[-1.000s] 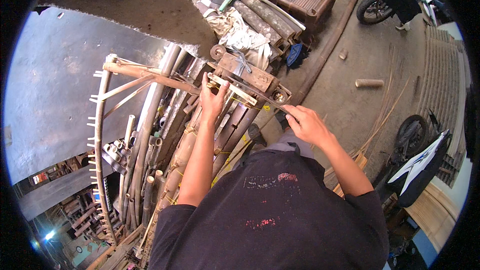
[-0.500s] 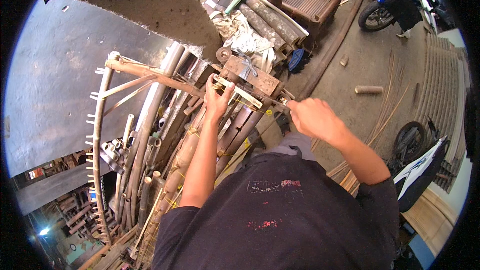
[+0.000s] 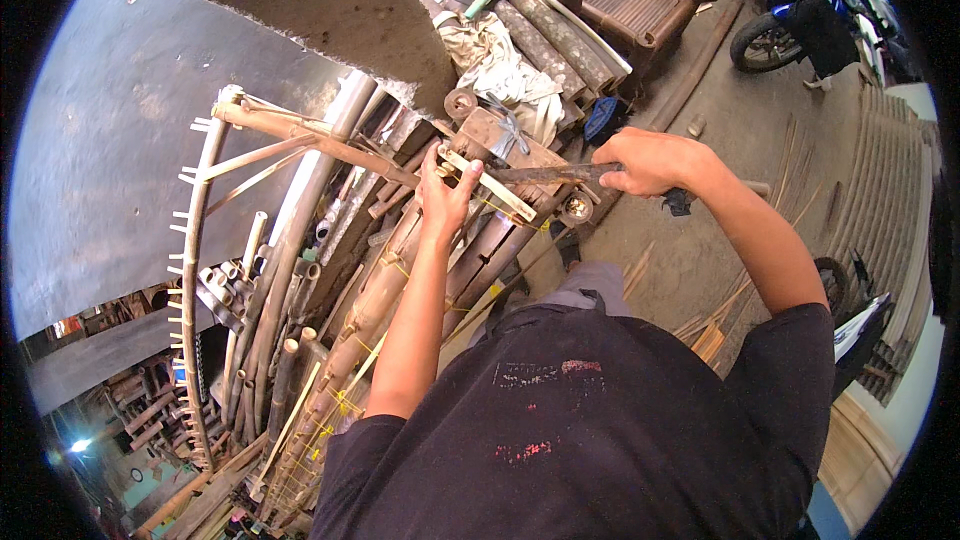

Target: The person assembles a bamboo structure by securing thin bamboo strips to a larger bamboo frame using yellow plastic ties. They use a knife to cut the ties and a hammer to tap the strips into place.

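Note:
My left hand (image 3: 446, 196) is closed around a short pale bamboo piece (image 3: 505, 192), its thumb along the near side. The piece slants down to the right in front of a brown wooden block (image 3: 545, 162) bound with a grey strip. My right hand (image 3: 650, 162) grips a long, dark-bladed knife (image 3: 565, 174), its fingers wrapped round the handle, whose dark end shows below the fist. Lying almost level, the blade points left, and its tip end reaches the bamboo close to my left hand. Whether the edge touches the piece is hard to make out.
Bamboo poles (image 3: 365, 360) lie bundled at left, beside a bamboo frame (image 3: 188, 280) with pegs. Behind the block are thick tubes (image 3: 560, 45) and a white cloth (image 3: 510, 80). A bamboo chair (image 3: 635, 0) and a motorcycle (image 3: 775, 40) stand at far right.
My right hand has moved up and to the right, bringing more of the blade into sight. My left hand still holds the bamboo piece. The whole view has shifted slightly.

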The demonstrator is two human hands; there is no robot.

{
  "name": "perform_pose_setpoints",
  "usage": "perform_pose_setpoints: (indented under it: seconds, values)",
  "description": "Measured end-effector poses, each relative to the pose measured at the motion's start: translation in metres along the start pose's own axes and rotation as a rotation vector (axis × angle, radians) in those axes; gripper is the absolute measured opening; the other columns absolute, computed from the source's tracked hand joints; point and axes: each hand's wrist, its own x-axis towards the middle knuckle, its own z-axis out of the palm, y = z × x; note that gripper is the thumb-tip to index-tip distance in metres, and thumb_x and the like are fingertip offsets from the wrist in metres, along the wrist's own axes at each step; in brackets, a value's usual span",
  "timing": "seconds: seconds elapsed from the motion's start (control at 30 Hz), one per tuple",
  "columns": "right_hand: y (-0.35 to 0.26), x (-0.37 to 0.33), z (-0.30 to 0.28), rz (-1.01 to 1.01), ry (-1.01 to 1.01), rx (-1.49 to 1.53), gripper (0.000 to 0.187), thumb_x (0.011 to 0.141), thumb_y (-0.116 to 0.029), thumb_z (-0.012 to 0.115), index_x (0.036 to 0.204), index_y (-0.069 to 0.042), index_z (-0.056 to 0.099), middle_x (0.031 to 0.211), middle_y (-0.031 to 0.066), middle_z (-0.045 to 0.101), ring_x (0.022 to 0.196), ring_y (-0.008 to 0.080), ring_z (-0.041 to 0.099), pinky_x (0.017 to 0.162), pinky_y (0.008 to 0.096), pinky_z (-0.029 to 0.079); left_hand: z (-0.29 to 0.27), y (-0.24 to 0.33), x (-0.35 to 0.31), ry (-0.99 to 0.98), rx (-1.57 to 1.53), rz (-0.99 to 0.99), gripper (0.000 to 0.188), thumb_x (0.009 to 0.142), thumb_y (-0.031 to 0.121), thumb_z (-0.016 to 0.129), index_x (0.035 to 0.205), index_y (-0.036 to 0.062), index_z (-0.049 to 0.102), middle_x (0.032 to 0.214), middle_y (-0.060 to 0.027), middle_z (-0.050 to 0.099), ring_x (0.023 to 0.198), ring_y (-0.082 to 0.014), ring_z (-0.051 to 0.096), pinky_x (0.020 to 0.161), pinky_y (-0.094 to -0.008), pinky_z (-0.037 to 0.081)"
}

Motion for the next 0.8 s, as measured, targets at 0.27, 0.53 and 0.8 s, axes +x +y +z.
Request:
perform_pose_setpoints:
  seconds: [0.27, 0.53, 0.8]
  values:
    - [-0.017, 0.002, -0.023, 0.272, -0.253, 0.221, 0.031, 0.095, -0.025, 0.062, 0.113, 0.0, 0.067, 0.073, 0.0165, 0.068, 0.07, 0.0251, 0.071, 0.073, 0.0401, 0.057, -0.004, 0.009, -0.001, 0.015, 0.026, 0.011, 0.087, 0.081, 0.05, 0.08, 0.143, -0.001, 0.047, 0.136, -0.022, 0.055, 0.125, -0.0338, 0.055, 0.109, -0.046, 0.037]
    - [-0.066, -0.031, -0.01, 0.25, 0.127, -0.024, 0.023, 0.093, -0.022, 0.061, 0.104, -0.001, 0.065, 0.09, 0.0249, 0.07, 0.093, 0.0455, 0.066, 0.082, 0.0535, 0.052, -0.002, -0.003, 0.002, -0.017, -0.003, -0.012, 0.093, 0.08, 0.052, 0.08, 0.146, -0.0015, 0.041, 0.142, -0.0226, 0.05, 0.132, -0.0349, 0.049, 0.114, -0.0484, 0.029]
    - [-0.055, -0.06, 0.144, 0.303, 0.562, 0.757, 0.025, 0.105, -0.03, 0.051, 0.108, -0.005, 0.056, 0.073, 0.0061, 0.064, 0.063, 0.0154, 0.062, 0.059, 0.0339, 0.05, -0.008, 0.026, -0.012, 0.149, 0.518, 0.495, 0.063, 0.091, 0.05, 0.069, 0.141, 0.0145, 0.055, 0.15, -0.0138, 0.045, 0.147, -0.034, 0.028, 0.117, -0.0625, 0.008]
